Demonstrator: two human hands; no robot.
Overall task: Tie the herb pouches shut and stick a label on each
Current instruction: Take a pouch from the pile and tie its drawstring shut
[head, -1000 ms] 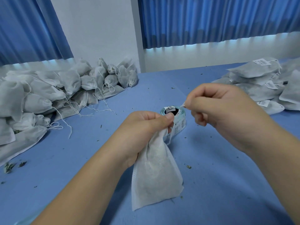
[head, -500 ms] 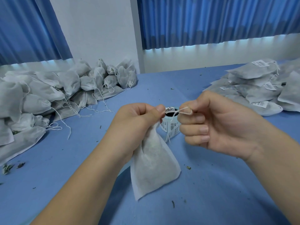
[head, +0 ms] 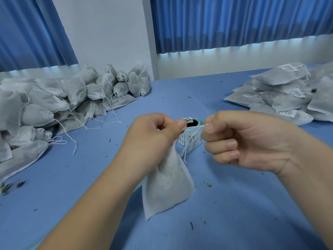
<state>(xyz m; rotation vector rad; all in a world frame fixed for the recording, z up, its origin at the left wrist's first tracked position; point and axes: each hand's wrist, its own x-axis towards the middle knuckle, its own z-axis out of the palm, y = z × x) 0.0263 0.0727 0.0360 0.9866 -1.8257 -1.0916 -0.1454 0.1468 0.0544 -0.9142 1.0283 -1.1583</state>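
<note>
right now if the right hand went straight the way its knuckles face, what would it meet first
Likely the left hand, gripping the pouch neck. The label roll shows between it and the right hand, which pinches the string, but seems farther back; depth unclear.

Blue table (head: pixel 252 204): pouches (head: pixel 54 105), label roll (head: pixel 192 141) (crumbs (head: pixel 208 185))

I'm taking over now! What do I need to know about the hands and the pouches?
Left hand pinches the pouch neck; right hand pinches its string, pulled sideways.
Label roll stands just behind the pouch.
Done: labelled pile at right.
To do: finish tying and label this pouch, then the unlabelled pile at left.
</note>
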